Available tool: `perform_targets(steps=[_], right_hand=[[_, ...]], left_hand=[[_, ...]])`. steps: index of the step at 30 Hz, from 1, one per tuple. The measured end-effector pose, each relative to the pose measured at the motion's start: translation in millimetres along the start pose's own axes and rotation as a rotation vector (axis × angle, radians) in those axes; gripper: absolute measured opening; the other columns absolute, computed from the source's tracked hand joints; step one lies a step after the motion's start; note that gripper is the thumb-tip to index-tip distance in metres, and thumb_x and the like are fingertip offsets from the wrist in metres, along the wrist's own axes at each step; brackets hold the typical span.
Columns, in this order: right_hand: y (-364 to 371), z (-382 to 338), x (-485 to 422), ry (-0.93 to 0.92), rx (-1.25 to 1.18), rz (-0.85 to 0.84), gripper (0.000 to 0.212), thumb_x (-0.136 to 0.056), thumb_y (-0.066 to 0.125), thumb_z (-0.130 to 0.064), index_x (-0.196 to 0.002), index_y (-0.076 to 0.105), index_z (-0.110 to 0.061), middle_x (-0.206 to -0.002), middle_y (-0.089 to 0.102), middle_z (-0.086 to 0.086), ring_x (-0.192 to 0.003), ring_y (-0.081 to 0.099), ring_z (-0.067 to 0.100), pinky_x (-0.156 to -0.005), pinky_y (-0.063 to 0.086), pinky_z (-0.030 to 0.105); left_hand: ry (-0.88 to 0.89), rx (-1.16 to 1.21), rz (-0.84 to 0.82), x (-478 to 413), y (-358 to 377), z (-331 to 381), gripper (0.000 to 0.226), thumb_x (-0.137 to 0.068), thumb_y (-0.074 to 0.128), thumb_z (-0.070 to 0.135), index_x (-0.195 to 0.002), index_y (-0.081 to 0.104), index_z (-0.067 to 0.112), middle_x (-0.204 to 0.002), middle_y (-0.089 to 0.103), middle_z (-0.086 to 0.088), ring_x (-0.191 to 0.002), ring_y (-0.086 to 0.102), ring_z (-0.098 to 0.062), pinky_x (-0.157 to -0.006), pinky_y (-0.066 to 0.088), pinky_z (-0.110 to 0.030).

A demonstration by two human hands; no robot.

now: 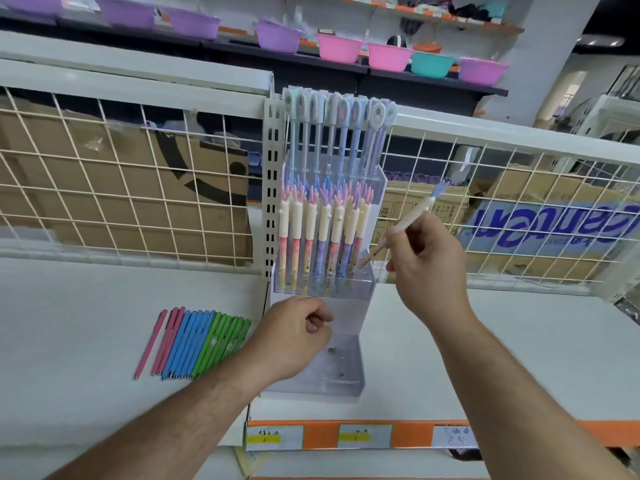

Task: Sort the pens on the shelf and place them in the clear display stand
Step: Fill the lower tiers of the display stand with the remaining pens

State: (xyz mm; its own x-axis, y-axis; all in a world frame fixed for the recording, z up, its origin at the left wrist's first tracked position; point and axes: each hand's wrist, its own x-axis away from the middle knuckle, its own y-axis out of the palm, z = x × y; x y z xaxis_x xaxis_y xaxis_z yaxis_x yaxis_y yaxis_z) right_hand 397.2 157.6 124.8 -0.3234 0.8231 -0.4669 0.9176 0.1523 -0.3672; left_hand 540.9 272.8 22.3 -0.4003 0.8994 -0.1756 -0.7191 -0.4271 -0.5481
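Pen (414,215), slim, tuft-topped, in right hand (429,259), stepped stand (349,317), seemingly acrylic

The bare left forearm runs from the lower left of the frame toward the centre and ends in the left hand (294,337), its fingers curled in toward the palm; whether they grip anything cannot be told. The bare right forearm slants up from the lower right corner to the right hand (429,261), which sits right of centre and higher than the left. It pinches a pen (414,216) between thumb and fingertips, with the back of the hand toward the camera.
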Motion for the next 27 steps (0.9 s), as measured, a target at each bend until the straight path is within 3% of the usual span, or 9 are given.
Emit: perform_targets(steps=[4, 10, 19, 27], right_hand=[[4.9, 4.0, -8.2, -0.021, 0.134, -0.076, 0.016, -0.098, 0.059, -0.031, -0.087, 0.058, -0.020, -0.074, 0.065, -0.006, -0.070, 0.065, 0.024, -0.067, 0.056, 0.047], [14.0, 7.9, -9.2, -0.069, 0.386, -0.249, 0.019, -0.098, 0.058, -0.030, -0.083, 0.059, -0.019, -0.067, 0.057, -0.010, -0.062, 0.053, 0.011, -0.053, 0.039, 0.027], [17.1, 12.8, -11.8, -0.089, 0.485, -0.269, 0.026, -0.098, 0.059, -0.036, -0.079, 0.059, -0.018, -0.063, 0.057, -0.007, -0.057, 0.050, 0.010, -0.049, 0.034, 0.028], [12.3, 10.8, -17.3, -0.073, 0.512, -0.349, 0.031, -0.101, 0.055, -0.036, -0.073, 0.045, -0.026, -0.062, 0.050, -0.010, -0.054, 0.045, 0.006, -0.046, 0.026, 0.026]], left_hand=[[-0.004, -0.019, 0.010, 2.2, -1.7, -1.8, 0.014, -0.087, 0.067, 0.018, -0.098, 0.072, 0.025, -0.090, 0.062, 0.012, -0.076, 0.058, -0.002, -0.071, 0.049, -0.016], [-0.038, 0.002, -0.007, 5.0, -4.1, -2.2, 0.013, -0.088, 0.066, 0.017, -0.096, 0.072, 0.024, -0.079, 0.063, 0.013, -0.067, 0.055, 0.001, -0.065, 0.048, -0.017], [-0.060, -0.020, 0.003, 4.7, -1.8, 1.4, 0.012, -0.088, 0.065, 0.018, -0.096, 0.072, 0.025, -0.077, 0.062, 0.014, -0.066, 0.055, 0.003, -0.063, 0.047, -0.014], [-0.079, -0.041, 0.011, 2.5, 3.2, 6.4, 0.012, -0.089, 0.065, 0.019, -0.097, 0.072, 0.025, -0.078, 0.062, 0.014, -0.067, 0.056, 0.002, -0.063, 0.046, -0.014]])
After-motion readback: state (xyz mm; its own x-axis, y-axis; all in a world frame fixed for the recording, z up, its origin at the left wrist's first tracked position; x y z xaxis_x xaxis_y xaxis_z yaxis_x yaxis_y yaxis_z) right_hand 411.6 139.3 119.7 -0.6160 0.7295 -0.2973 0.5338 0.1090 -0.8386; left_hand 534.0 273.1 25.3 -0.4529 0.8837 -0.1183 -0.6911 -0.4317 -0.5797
